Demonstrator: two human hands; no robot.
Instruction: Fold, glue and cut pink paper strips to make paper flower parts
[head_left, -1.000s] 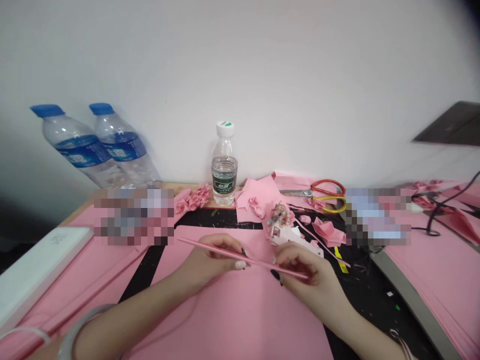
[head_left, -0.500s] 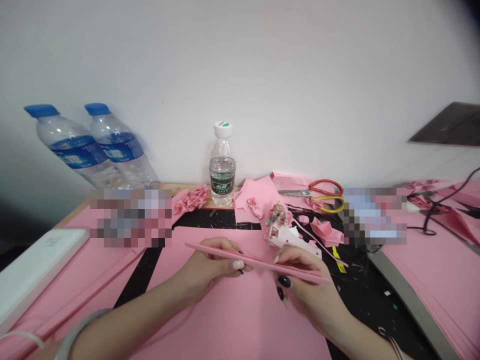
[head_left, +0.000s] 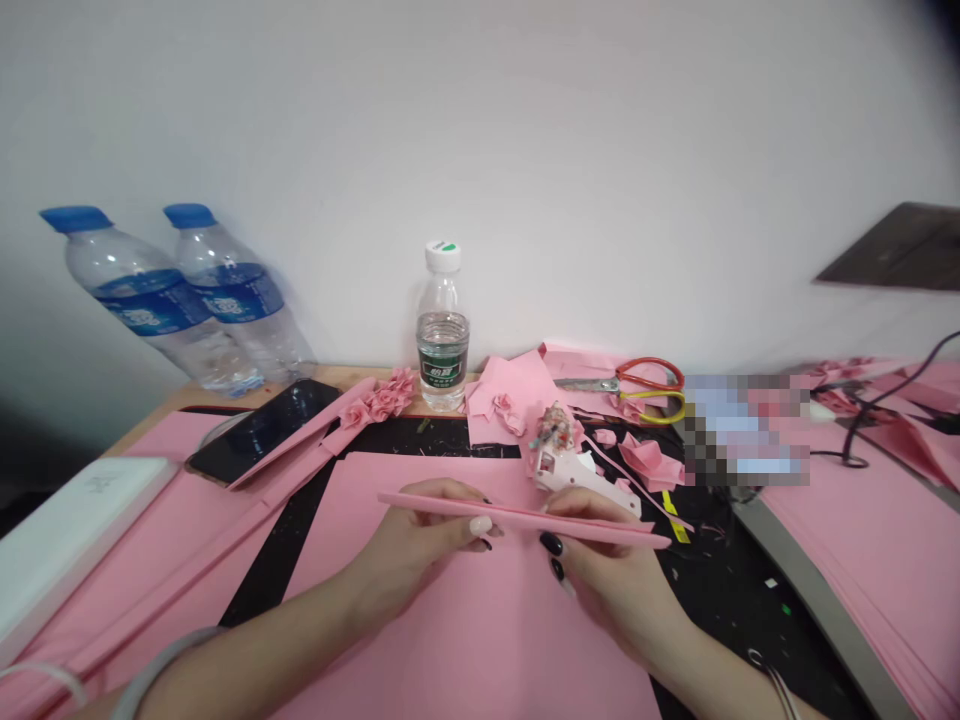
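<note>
My left hand (head_left: pixel 431 535) and my right hand (head_left: pixel 600 555) pinch a folded piece of pink paper (head_left: pixel 517 517) between thumbs and fingers, one near each end. The paper is held almost edge-on, tilted slightly down to the right, its layers a little apart at the right end. Below it a large pink sheet (head_left: pixel 450 640) lies flat on the black mat. Just beyond my right hand is a white glue gun (head_left: pixel 574 470) with a crusted lump at its tip. Some of my fingers are hidden behind the held paper.
A water bottle (head_left: pixel 442 345) stands by the wall, with red-and-yellow-handled scissors (head_left: pixel 651 385) to its right. Two blue-capped bottles (head_left: pixel 150 300) lean at the left. A phone (head_left: pixel 262 435), pink paper flowers (head_left: pixel 379 400), a white box (head_left: pixel 82 550) and stacked pink paper (head_left: pixel 862 540) flank the mat.
The held paper has turned closer to level, its right end rising. My right thumb has shifted slightly left and up along it. Both hands keep their grip.
</note>
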